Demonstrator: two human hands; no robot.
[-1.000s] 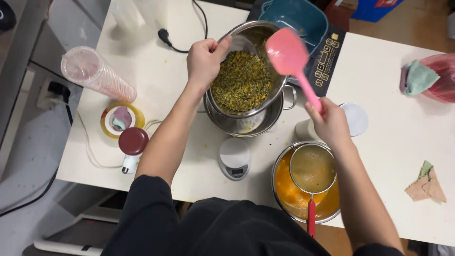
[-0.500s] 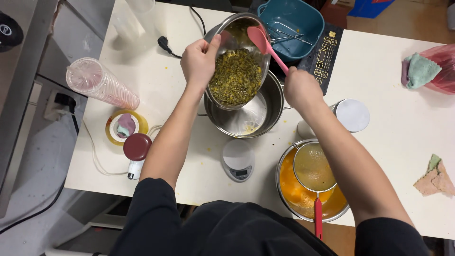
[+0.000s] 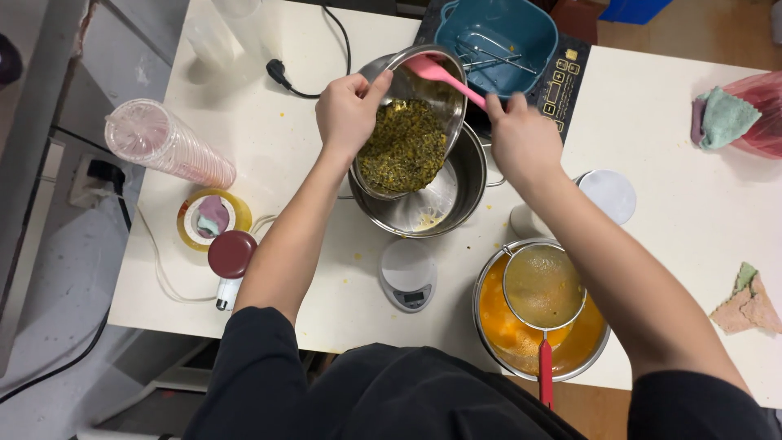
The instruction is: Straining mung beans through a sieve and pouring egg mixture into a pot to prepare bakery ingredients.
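Note:
My left hand (image 3: 349, 110) grips the rim of a small steel bowl (image 3: 417, 81) and tilts it toward me over a larger steel pot (image 3: 468, 183). The small bowl is full of green-yellow seedy pulp (image 3: 405, 147) sliding toward its lower edge. My right hand (image 3: 521, 138) holds the handle of a pink spatula (image 3: 440, 73), whose blade rests inside the top of the tilted bowl. A little pulp lies on the bottom of the pot.
A blue bowl (image 3: 497, 37) sits on a black cooktop (image 3: 562, 85). A pot of orange liquid (image 3: 497, 314) carries a red-handled strainer (image 3: 543, 289). Also here: small scale (image 3: 407, 277), stacked plastic cups (image 3: 167, 145), tape roll (image 3: 208, 220), white lid (image 3: 607, 195), green cloth (image 3: 721, 118).
The small bowl has tipped more steeply over the pot. My right hand has brought the spatula from above the bowl down into its upper inside.

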